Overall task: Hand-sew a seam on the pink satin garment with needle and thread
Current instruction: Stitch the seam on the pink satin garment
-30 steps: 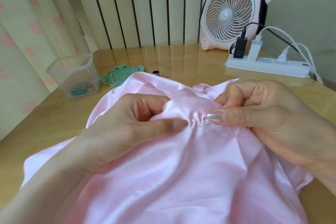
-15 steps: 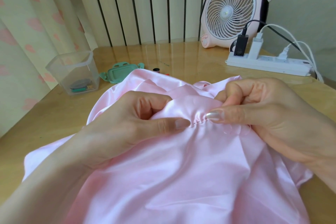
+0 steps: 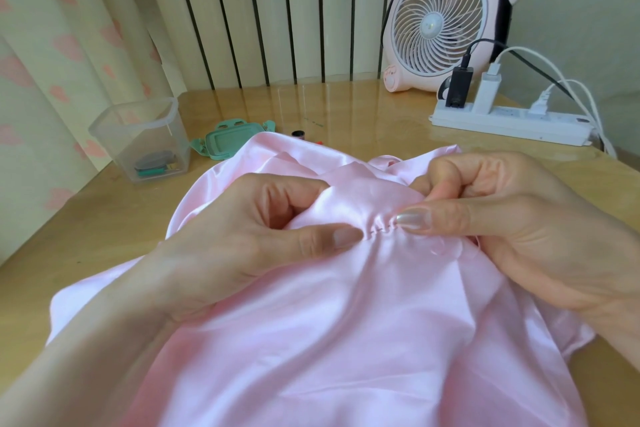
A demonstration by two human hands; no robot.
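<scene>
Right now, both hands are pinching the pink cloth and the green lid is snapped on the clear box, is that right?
Not quite. The head view shows the left hand and the right hand both pinching the pink satin garment, but the green lid is off: it lies on the table beside the clear plastic box, which stands open.

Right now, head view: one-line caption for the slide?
Left hand and right hand pinch the pink satin garment either side of a gathered seam on a table; fan and power strip behind.
</scene>
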